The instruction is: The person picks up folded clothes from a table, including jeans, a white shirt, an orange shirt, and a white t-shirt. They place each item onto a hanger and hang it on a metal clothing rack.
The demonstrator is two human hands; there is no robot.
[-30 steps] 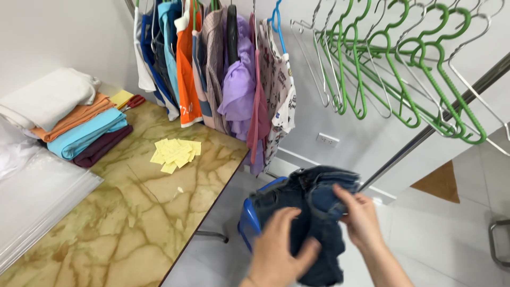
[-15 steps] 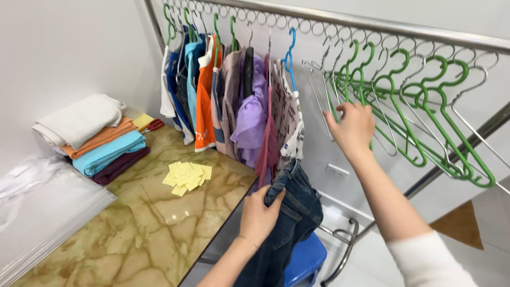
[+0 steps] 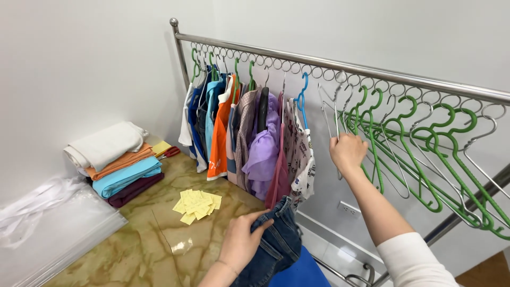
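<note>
In the head view, the left hand (image 3: 241, 242), at the lower middle of the frame, is closed on a pair of dark blue jeans (image 3: 276, 247), which hang bunched just off the edge of the marble-pattern table (image 3: 133, 244). The right hand (image 3: 348, 151) is raised at the middle right, its fingers closed around a thin metal hanger (image 3: 332, 114) on the steel rail (image 3: 340, 66), between the row of hung clothes (image 3: 249, 133) and the empty green hangers (image 3: 425, 154).

I judge the step in hand is taking a hanger for the jeans. The next move seems to call for lifting the hook free of its ring without catching the neighbouring hangers, then bringing it down toward the jeans.

At the left of the frame lie folded cloths (image 3: 119, 162), and yellow paper slips (image 3: 197, 204) are on the table.
</note>
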